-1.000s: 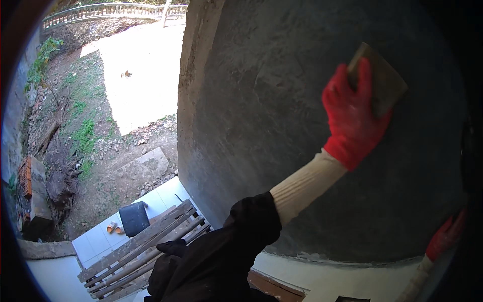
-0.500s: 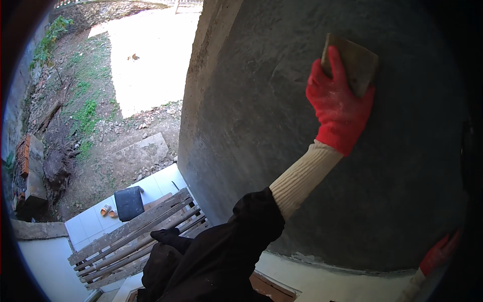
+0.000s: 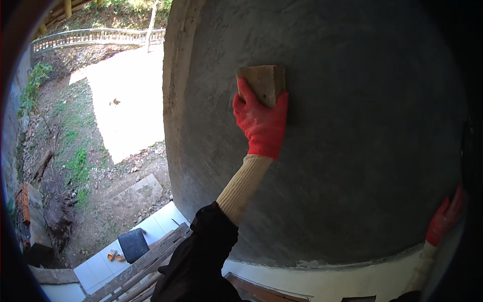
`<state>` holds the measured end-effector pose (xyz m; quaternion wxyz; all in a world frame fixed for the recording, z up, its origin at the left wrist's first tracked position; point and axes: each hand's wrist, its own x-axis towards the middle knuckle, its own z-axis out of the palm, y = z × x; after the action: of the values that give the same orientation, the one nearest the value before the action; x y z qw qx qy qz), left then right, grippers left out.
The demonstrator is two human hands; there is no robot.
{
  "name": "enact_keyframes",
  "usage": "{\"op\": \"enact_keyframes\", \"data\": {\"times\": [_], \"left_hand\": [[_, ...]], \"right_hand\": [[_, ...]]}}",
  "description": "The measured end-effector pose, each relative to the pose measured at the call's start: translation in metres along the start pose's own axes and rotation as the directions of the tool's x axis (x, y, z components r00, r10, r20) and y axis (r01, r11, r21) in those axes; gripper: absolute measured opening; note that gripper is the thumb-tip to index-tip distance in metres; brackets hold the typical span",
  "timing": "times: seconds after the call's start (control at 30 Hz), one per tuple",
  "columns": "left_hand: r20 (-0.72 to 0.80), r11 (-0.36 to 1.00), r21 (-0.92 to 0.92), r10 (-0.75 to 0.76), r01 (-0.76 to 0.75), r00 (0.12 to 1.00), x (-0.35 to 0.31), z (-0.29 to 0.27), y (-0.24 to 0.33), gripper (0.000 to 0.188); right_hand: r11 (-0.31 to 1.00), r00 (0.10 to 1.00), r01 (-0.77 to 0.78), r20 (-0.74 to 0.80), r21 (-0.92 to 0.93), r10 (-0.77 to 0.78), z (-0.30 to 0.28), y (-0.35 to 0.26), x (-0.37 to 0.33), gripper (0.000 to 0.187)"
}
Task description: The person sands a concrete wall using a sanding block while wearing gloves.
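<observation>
My left hand [image 3: 261, 121], in a red-palmed glove with a long cream cuff, grips a brown rectangular block [image 3: 259, 80]. The block has a small dark hole low on its face, and my fingers wrap its lower part. It is held up against the dark grey plastered wall [image 3: 347, 136], left of the middle. Whether its hidden back face touches the plaster I cannot tell. At the far right edge, my right hand [image 3: 445, 216] in a matching red glove has its fingers stretched upward beside the wall, with nothing seen in it.
A rough wall edge [image 3: 176, 75] borders the plaster on the left. Wooden planks [image 3: 146, 267] lie below at lower left. Beyond them are a black bucket-like container [image 3: 133, 245] and orange-and-white footwear [image 3: 115, 255] on white tiles [image 3: 166, 217], with a dirt yard outside.
My left hand and the block now appear further left and lower in the view. The view itself has shifted, showing more of the yard's fence. More of my right hand shows.
</observation>
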<state>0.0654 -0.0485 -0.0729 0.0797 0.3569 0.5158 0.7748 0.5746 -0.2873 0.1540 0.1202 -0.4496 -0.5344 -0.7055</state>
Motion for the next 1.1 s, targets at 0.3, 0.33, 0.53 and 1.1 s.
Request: {"op": "enact_keyframes", "data": {"times": [0.3,0.33,0.53,1.1], "left_hand": [[0.205,0.656,-0.168,0.753,-0.736,0.625,-0.075,0.002,0.053,0.095],[0.234,0.719,-0.103,0.689,-0.687,0.686,-0.062,-0.001,0.046,0.096],[0.053,1.000,-0.020,0.000,0.001,0.999,0.021,0.011,0.053,0.104],[0.042,0.883,0.017,0.469,-0.470,0.882,0.049,0.044,0.149,0.106]], "right_hand": [[0.999,0.999,-0.034,-0.035,0.017,0.035,-0.017,-0.031,0.009,0.049],[0.998,0.999,-0.046,-0.025,0.032,0.047,-0.018,-0.038,0.011,0.049],[0.981,0.986,-0.166,0.035,0.098,0.163,-0.036,-0.065,0.024,0.061],[0.945,0.977,-0.212,0.028,0.248,0.212,-0.051,-0.079,0.034,0.074]]}}
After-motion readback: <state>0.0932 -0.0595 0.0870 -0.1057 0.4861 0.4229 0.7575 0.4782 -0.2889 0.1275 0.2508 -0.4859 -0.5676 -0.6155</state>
